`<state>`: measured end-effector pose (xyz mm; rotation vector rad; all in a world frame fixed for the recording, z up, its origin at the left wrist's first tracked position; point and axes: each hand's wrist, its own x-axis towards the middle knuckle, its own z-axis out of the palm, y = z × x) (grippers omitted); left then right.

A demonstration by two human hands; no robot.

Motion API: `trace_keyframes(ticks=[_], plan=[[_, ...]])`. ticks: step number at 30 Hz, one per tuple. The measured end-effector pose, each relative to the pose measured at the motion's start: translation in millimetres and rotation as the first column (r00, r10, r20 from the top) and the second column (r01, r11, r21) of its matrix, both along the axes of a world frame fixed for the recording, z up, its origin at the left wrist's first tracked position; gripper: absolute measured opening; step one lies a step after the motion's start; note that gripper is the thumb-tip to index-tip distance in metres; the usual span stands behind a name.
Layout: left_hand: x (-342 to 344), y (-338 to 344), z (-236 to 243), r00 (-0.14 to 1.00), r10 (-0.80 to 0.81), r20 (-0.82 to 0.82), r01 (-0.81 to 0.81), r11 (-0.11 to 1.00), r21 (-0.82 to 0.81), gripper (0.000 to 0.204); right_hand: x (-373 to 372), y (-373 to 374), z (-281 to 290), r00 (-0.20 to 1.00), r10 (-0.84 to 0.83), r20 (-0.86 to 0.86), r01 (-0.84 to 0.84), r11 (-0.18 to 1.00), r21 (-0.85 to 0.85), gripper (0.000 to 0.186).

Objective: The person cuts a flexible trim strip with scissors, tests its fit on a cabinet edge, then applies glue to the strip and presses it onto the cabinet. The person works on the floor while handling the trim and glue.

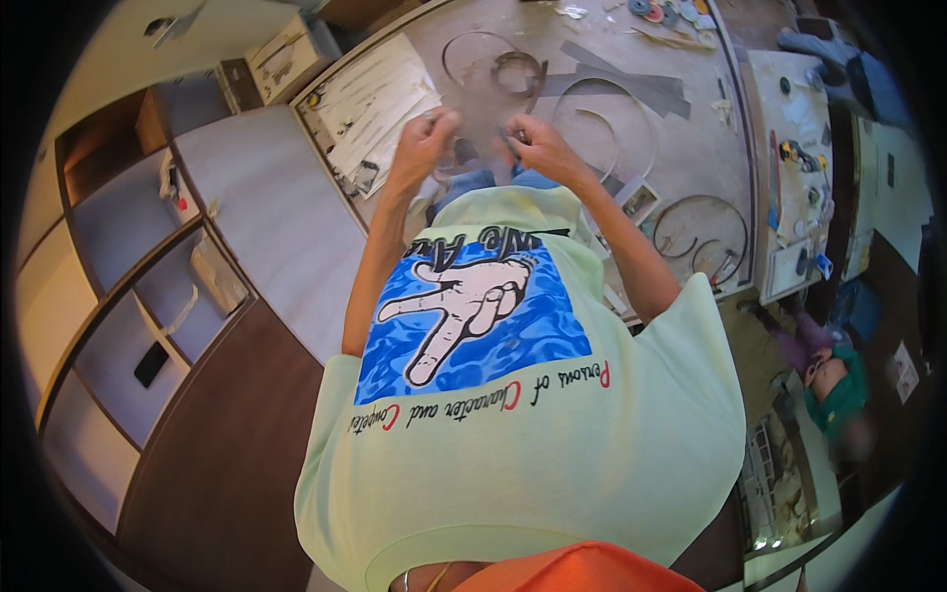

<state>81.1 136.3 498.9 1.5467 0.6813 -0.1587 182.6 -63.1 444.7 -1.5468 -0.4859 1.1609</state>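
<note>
Orange cloth — both hands curled

It is too blurry between the left hand and the right hand to tell what they hold, the pale green shirt hides most of the legs, and the bottom edge cuts off the orange cloth.

L forearm: bare, reaching fwd, slanting slightly inwd. R forearm: bare, reaching fwd, slanting more inwd. L grip: fingers curled. R grip: fingers curled, twd L. Grips apart, approx. level.
</note>
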Motion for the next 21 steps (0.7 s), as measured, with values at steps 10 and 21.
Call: trace_keyframes(ticks=[10, 21], plan=[[-35.6, 35.5, 27.8, 0.984, 0.167, -0.065, -0.171, 0.984, -0.048, 0.033, -19.3, -89.2, -161.5, 0.905, -0.041, 0.424, 0.201, 0.919, -0.340, 0.032], [-48.2, 73.5, 47.6, 0.957, 0.289, -0.012, -0.289, 0.953, -0.096, 0.032, -49.3, -166.3, -224.8, 0.784, -0.611, 0.113, 0.564, 0.623, -0.542, 0.044]])
